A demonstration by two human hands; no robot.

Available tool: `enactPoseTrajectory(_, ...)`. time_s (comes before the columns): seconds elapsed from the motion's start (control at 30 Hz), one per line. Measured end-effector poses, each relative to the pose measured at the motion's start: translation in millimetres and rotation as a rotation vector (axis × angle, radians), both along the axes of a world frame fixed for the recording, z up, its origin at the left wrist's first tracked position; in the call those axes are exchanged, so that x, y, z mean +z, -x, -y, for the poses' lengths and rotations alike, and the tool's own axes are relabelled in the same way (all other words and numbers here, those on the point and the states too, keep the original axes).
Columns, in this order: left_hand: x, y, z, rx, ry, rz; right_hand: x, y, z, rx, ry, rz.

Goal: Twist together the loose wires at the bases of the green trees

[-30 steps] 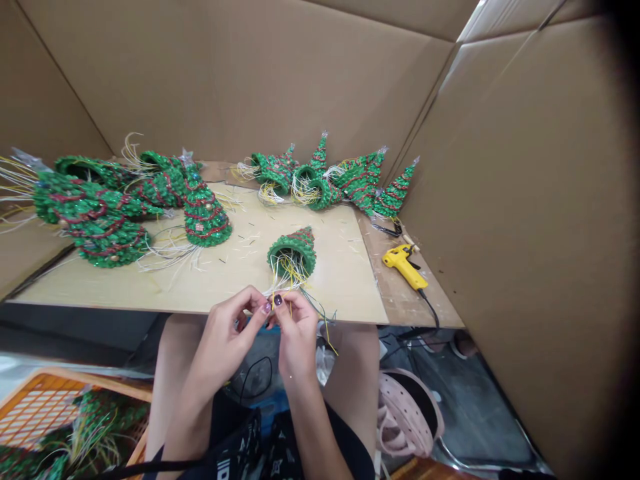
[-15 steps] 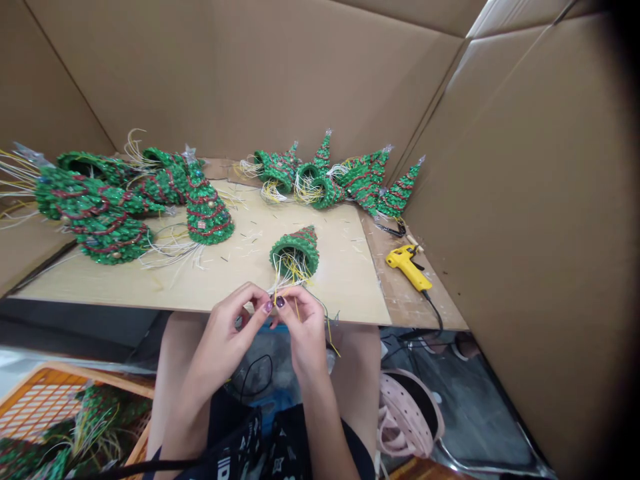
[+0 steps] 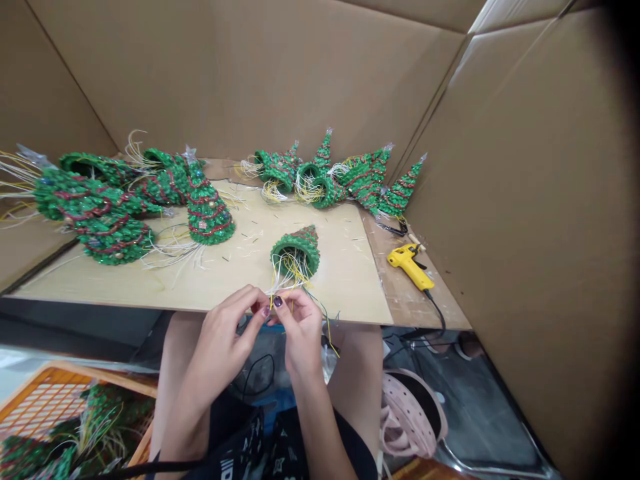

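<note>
A small green tree [image 3: 306, 243] lies on its side near the board's front edge, its hollow base facing me. White and yellow wires [image 3: 291, 268] spill from that opening toward my fingers. My left hand [image 3: 234, 325] pinches wire ends between thumb and forefinger at the board's edge. Close against it, my right hand [image 3: 301, 327] pinches the same wires, thumb and forefinger together. Exactly which strands each hand grips is too small to tell. A green and a yellow wire hang loose to the right of my right hand.
Several decorated trees lie at the left [image 3: 110, 227] and along the back [image 3: 367, 180]. A yellow glue gun [image 3: 411, 267] rests on the right, its cord running off the front edge. Cardboard walls [image 3: 300, 80] enclose the board [image 3: 345, 287]. An orange crate [image 3: 47, 393] holds more trees.
Both hands have shifted slightly left and stay pinched together at the wires. The tree in front of them has kept its place.
</note>
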State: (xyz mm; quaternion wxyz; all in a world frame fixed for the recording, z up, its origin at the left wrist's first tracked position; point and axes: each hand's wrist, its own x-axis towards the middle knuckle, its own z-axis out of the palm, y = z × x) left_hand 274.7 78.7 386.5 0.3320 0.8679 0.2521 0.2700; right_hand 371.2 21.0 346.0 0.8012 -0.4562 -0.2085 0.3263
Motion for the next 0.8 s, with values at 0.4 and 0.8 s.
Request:
enactPoseTrajectory(0.4, -1.6, 17, -5, 0.027, 0.038, -0.124, 3.9, -24, 9, -0.048, 0.026, -0.067)
enactPoseTrajectory(0.8, -21.0, 6, -12, 0.420, -0.071, -0.148, 12.9, -31, 19, 0.131, -0.007, -0.097)
